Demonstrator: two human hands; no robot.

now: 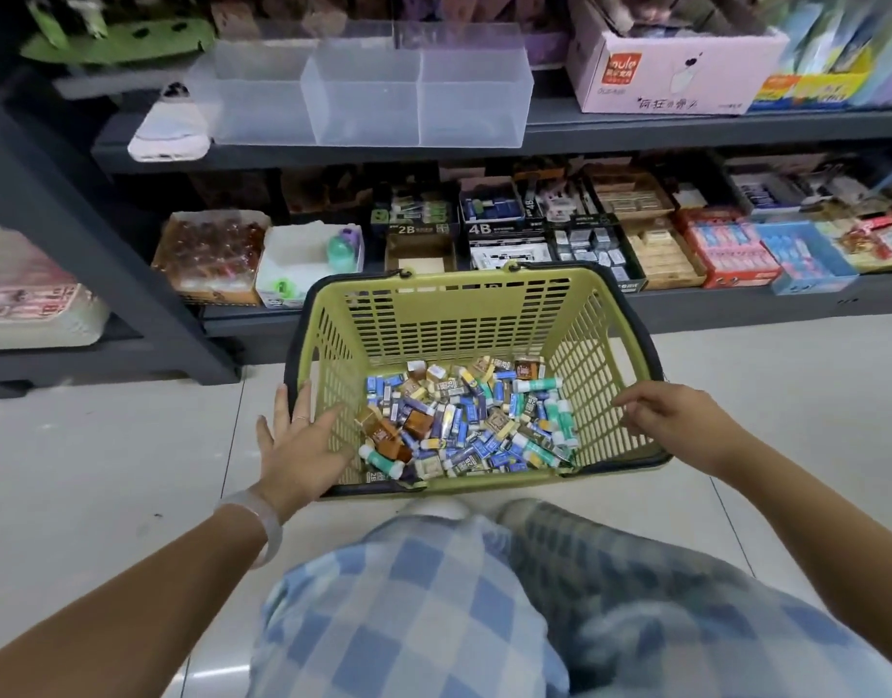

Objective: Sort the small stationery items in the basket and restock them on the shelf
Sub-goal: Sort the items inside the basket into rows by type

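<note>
A yellow-green plastic basket point(454, 314) with dark handles sits on the floor before the shelf. Its bottom holds a heap of small stationery items point(464, 420): blue-wrapped erasers, brown boxes and green-capped glue sticks. My left hand point(298, 445) hovers flat with fingers spread over the basket's left rim. My right hand point(670, 420) reaches over the right rim, fingers loosely bent, holding nothing. Clear plastic bins point(368, 93) stand empty on the upper shelf.
The lower shelf point(736, 299) holds open boxes of erasers, some marked 2B point(414, 226) and 4B point(504, 226). A pink carton point(670, 78) stands on the upper shelf at right. My knees in blue checked trousers point(434, 596) fill the foreground above pale floor tiles.
</note>
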